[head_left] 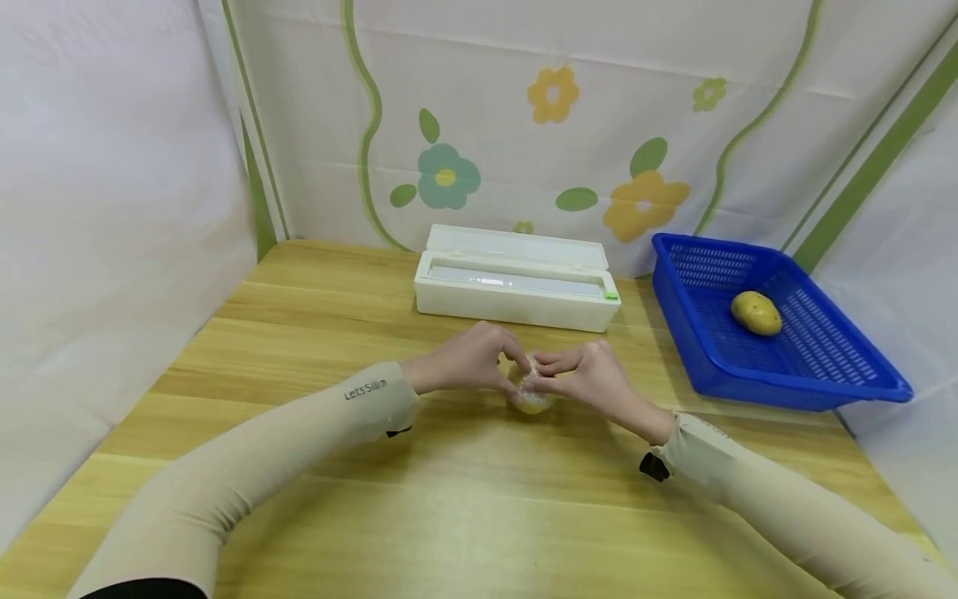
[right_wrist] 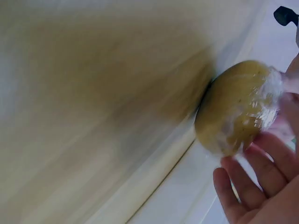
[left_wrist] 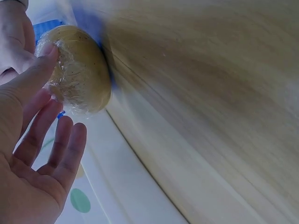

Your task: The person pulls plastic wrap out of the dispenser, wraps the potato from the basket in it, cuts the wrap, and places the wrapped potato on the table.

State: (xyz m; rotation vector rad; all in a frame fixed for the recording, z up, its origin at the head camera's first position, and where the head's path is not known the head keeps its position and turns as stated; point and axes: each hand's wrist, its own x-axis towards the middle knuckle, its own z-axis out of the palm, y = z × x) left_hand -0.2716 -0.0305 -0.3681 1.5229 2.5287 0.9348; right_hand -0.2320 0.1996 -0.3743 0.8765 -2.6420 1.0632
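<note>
A potato (left_wrist: pixel 91 70) wrapped in crinkled cling film (left_wrist: pixel 70 77) is between both hands, low over the wooden table (head_left: pixel 479 499). Thumb and forefinger of the left hand (head_left: pixel 473 359) pinch the gathered film on its upper side. From the other side the right hand (head_left: pixel 596 378) pinches the film too, its fingertips close to the left ones. The other fingers of the left hand spread loosely beside the potato in the left wrist view. In the right wrist view the film shines and bunches near the fingers, while the potato's lower side looks smooth.
Behind the hands stands a white cling film box (head_left: pixel 516 304) with its lid up and a green tab at its right end. On the right a blue plastic basket (head_left: pixel 677 333) holds another potato (head_left: pixel 756 314). A flowered cloth (head_left: pixel 494 100) hangs along the table's back edge.
</note>
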